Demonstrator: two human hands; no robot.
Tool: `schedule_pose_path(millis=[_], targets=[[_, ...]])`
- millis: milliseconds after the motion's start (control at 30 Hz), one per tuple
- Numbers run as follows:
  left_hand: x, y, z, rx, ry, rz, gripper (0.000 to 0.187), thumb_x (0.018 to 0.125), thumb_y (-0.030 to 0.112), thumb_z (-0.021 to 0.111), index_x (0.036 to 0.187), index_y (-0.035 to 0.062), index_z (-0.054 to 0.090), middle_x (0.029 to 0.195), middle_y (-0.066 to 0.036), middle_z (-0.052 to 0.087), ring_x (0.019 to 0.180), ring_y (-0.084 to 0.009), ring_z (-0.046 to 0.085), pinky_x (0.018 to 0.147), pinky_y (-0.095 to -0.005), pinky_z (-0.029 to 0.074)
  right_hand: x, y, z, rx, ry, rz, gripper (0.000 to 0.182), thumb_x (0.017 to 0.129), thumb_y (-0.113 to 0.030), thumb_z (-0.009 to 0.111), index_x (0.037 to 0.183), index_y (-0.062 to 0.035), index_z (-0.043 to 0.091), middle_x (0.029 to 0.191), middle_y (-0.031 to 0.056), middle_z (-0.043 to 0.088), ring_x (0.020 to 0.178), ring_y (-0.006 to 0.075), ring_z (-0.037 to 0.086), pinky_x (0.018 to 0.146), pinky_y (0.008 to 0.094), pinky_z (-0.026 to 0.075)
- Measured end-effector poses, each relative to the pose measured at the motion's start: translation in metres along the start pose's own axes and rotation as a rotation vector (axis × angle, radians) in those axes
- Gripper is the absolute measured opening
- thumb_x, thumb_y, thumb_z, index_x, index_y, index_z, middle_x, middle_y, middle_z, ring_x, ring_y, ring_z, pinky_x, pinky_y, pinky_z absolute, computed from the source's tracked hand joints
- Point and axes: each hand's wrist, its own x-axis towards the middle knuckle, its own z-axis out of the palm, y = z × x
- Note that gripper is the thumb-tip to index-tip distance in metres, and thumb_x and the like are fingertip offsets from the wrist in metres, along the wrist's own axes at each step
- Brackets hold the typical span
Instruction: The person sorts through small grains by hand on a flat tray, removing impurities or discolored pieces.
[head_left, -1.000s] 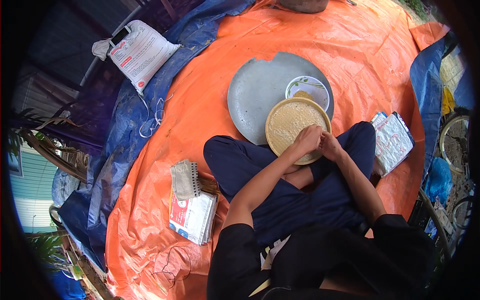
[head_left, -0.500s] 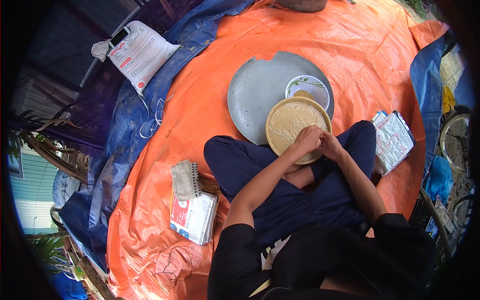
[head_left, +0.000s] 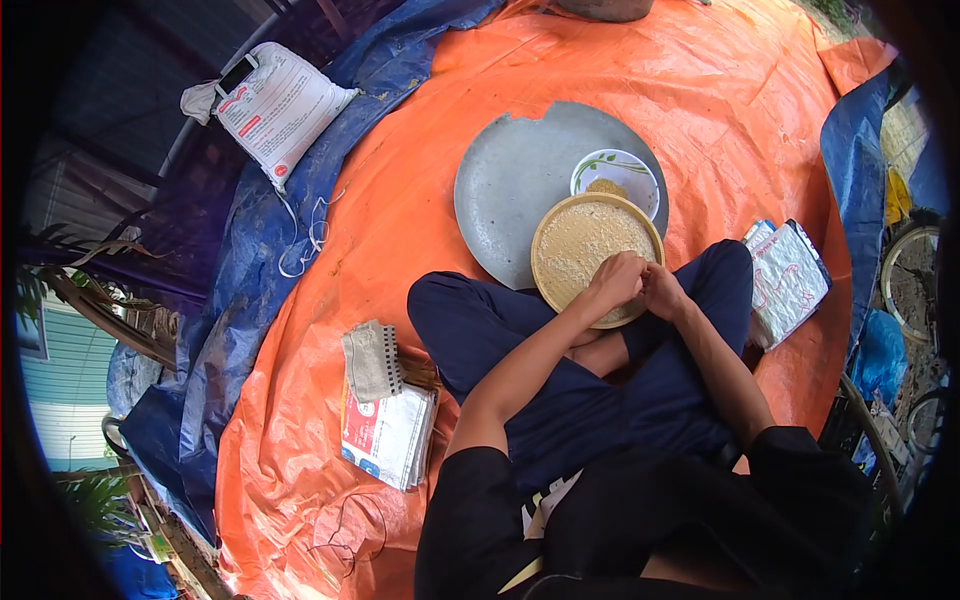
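A round shallow basket filled with pale grain-like material rests at my crossed legs, overlapping a grey round metal tray. Over its right part are both my hands, fingertips together. My left hand is closed at the basket's right rim, and my right hand is closed beside it above the material. Whatever the fingers pinch is too small to make out. Behind the basket, a white bowl with green leaf patterns stands on the tray, holding some brownish grains.
Folded sacks lie right of my knee. To the left are more folded sacks with a grey notebook-like item on top. A full white sack sits on blue tarp, upper left. Orange tarp spreads beneath; a pot stands at the top.
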Motion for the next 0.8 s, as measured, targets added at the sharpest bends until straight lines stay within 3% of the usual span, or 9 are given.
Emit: schedule_pose_path(millis=[33, 133, 233, 333, 433, 633, 667, 800], targets=[[0.000, 0.000, 0.001, -0.006, 0.005, 0.004, 0.015, 0.070, 0.006, 0.057, 0.079, -0.0006, 0.067, 0.082, -0.021, 0.063, 0.078, -0.0370, 0.063, 0.074, -0.0435, 0.051, -0.002, -0.001, 0.004, 0.009, 0.032, -0.001, 0.027, 0.096, -0.025, 0.038, 0.092, -0.0111, 0.062, 0.084, -0.0005, 0.064, 0.079, 0.0125, 0.060, 0.077, 0.0275, 0.048], [0.000, 0.000, 0.004, -0.019, 0.028, 0.021, 0.013, 0.071, 0.007, 0.056, 0.077, -0.0005, 0.065, 0.081, -0.020, 0.063, 0.078, -0.0362, 0.062, 0.072, -0.0438, 0.051, 0.012, 0.006, -0.021, -0.013, -0.085, -0.016, 0.032, 0.097, -0.026, 0.034, 0.108, -0.0079, 0.059, 0.104, 0.0031, 0.065, 0.095, 0.0149, 0.061, 0.086, 0.0315, 0.048], [0.000, 0.002, 0.007, -0.023, 0.037, 0.012, 0.012, 0.072, 0.008, 0.056, 0.075, 0.0000, 0.065, 0.081, -0.019, 0.063, 0.078, -0.0357, 0.062, 0.071, -0.0436, 0.051, 0.013, 0.008, -0.019, -0.011, -0.087, -0.031, 0.033, 0.097, -0.026, 0.034, 0.110, -0.0069, 0.058, 0.107, 0.0045, 0.064, 0.095, 0.0155, 0.061, 0.088, 0.0319, 0.047], [-0.001, 0.005, 0.003, 0.024, 0.017, 0.027, 0.012, 0.073, 0.010, 0.057, 0.076, 0.0009, 0.065, 0.081, -0.019, 0.063, 0.078, -0.0353, 0.062, 0.071, -0.0431, 0.051, 0.007, 0.005, -0.009, -0.015, -0.024, -0.028, 0.026, 0.096, -0.021, 0.037, 0.104, -0.0097, 0.059, 0.099, 0.0019, 0.063, 0.089, 0.0123, 0.060, 0.082, 0.0291, 0.048], [0.000, 0.004, -0.003, 0.061, 0.033, 0.012, 0.013, 0.075, 0.012, 0.058, 0.077, 0.0017, 0.065, 0.080, -0.017, 0.061, 0.077, -0.0351, 0.062, 0.070, -0.0431, 0.051, 0.005, 0.003, -0.010, -0.015, -0.033, -0.013, 0.028, 0.096, -0.022, 0.037, 0.106, -0.0081, 0.058, 0.101, 0.0026, 0.063, 0.092, 0.0150, 0.060, 0.083, 0.0287, 0.048], [0.000, -0.030, -0.008, 0.218, 0.211, 0.022, 0.016, 0.074, 0.013, 0.062, 0.085, 0.0029, 0.065, 0.088, -0.015, 0.059, 0.090, -0.0328, 0.059, 0.080, -0.0423, 0.047, -0.009, -0.007, 0.015, -0.078, 0.048, 0.056, 0.040, 0.098, -0.025, 0.033, 0.115, 0.0055, 0.052, 0.104, 0.0131, 0.062, 0.101, 0.0235, 0.060, 0.092, 0.0315, 0.048], [0.000, -0.037, -0.007, 0.258, 0.148, -0.007, 0.020, 0.073, 0.012, 0.061, 0.090, 0.0019, 0.063, 0.096, -0.016, 0.058, 0.097, -0.0312, 0.055, 0.084, -0.0436, 0.042, -0.011, -0.009, 0.018, -0.081, 0.037, 0.052, 0.041, 0.098, -0.026, 0.033, 0.116, 0.0069, 0.051, 0.104, 0.0144, 0.061, 0.101, 0.0242, 0.060, 0.093, 0.0319, 0.048], [-0.003, -0.043, -0.007, 0.359, 0.235, 0.075, 0.024, 0.074, 0.014, 0.061, 0.095, 0.0016, 0.062, 0.105, -0.018, 0.054, 0.104, -0.0317, 0.051, 0.089, -0.0438, 0.040, -0.013, -0.009, 0.020, -0.079, 0.021, 0.045, 0.043, 0.098, -0.026, 0.034, 0.118, 0.0092, 0.049, 0.105, 0.0168, 0.061, 0.102, 0.0258, 0.060, 0.094, 0.0324, 0.048]])
